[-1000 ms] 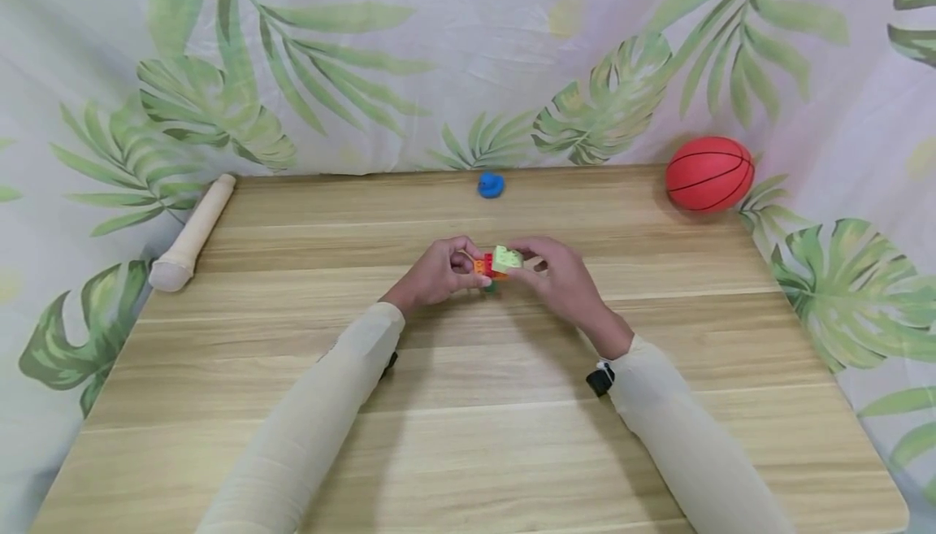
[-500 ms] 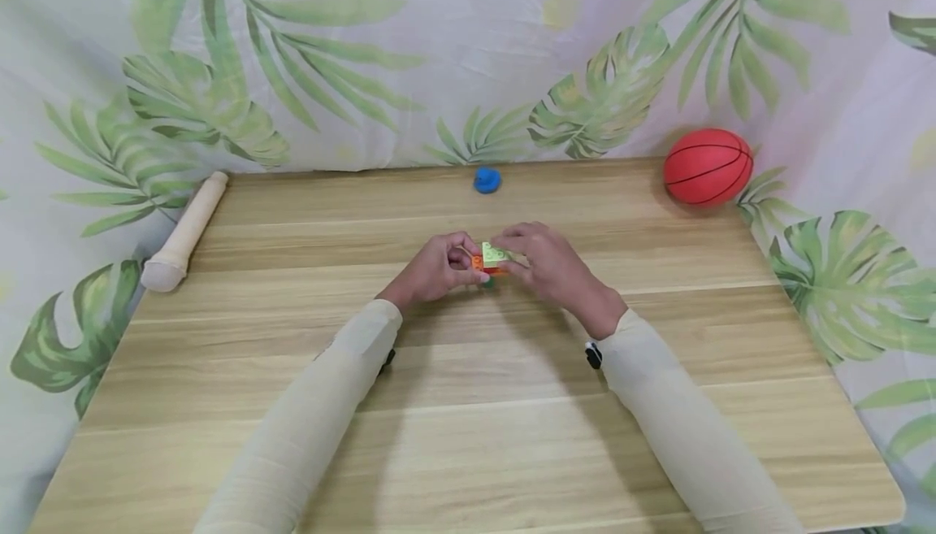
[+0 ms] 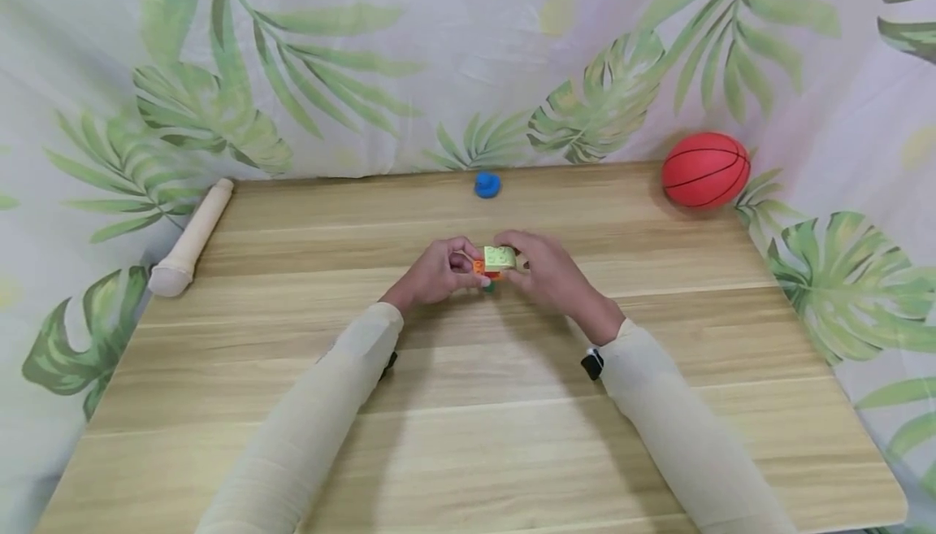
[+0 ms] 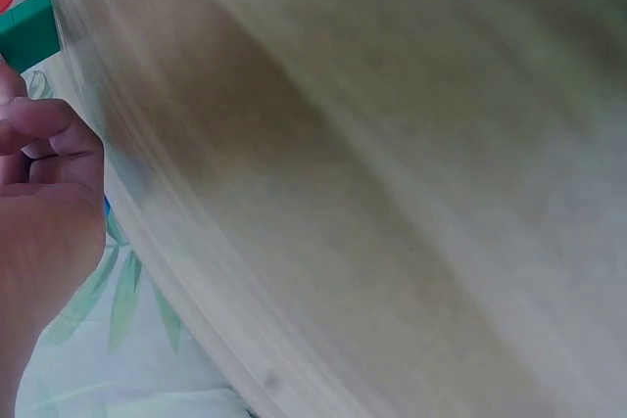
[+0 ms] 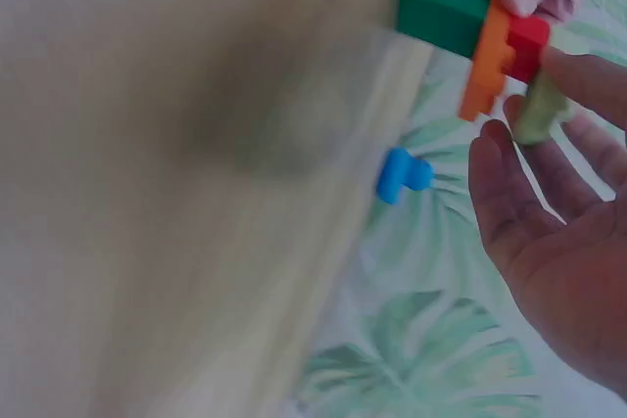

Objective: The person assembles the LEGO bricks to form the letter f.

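Over the middle of the table, my left hand (image 3: 437, 271) pinches a stack of toy building bricks between thumb and fingers. In the right wrist view the stack has a long green brick (image 5: 441, 13), a flat orange brick (image 5: 488, 64) and a red brick (image 5: 527, 47). Against the red one lies a light green brick (image 5: 540, 110) with a rounded end, which my right hand (image 3: 554, 275) holds by thumb and fingertips. From the head, the light green brick covers most of the red one. Only the green brick's end (image 4: 31, 32) shows in the left wrist view.
A blue toy duck (image 3: 487, 185) sits near the table's back edge. At the back right corner is a red ball (image 3: 705, 170) with black lines. A beige toy microphone (image 3: 192, 240) lies along the left edge. Behind hangs a leaf-print cloth (image 3: 468, 54).
The light green brick has moved left over the red one, covering more of it. My right hand has shifted left with it and its fingers have changed position; the left hand has stayed nearly still.
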Motion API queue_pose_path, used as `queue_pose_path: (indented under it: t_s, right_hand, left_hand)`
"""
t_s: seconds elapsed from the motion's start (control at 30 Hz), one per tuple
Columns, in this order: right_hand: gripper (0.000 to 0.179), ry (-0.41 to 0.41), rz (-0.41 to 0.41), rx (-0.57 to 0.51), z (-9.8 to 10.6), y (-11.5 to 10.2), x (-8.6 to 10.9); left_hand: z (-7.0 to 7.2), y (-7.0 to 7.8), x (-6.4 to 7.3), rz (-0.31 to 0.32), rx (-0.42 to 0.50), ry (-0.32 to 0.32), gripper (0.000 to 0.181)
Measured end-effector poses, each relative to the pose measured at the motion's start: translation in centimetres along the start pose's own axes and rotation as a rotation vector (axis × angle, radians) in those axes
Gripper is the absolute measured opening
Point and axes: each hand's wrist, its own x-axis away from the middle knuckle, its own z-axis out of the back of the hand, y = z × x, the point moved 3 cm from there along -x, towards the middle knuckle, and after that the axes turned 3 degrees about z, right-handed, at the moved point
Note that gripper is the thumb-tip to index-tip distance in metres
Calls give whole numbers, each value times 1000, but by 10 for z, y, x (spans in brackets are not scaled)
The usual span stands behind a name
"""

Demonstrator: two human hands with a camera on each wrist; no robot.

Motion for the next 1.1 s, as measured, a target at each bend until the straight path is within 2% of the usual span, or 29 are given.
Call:
queue_pose_path:
  t_s: [0.1,0.17,0.3,0.63,1.1]
  right_hand:
    - [52,24,-86,-122,-8,11,5]
    - [52,41,-132,-156,-11,16,8]
    - [40,60,-190,-188,-13,20,12]
    - [36,81,-207,-139,-10,20,16]
    - [28,100,-178,-113,-9,21,19]
  left_hand:
    - [0,-1,1,8,5,3,28]
    - [0,0,1,13,-1,11,26]
    - [-1,1,2,31,-37,16,22]
    - [-4,0,3,19,-89,13,22]
    - [-7,0,4,8,-86,16,28]
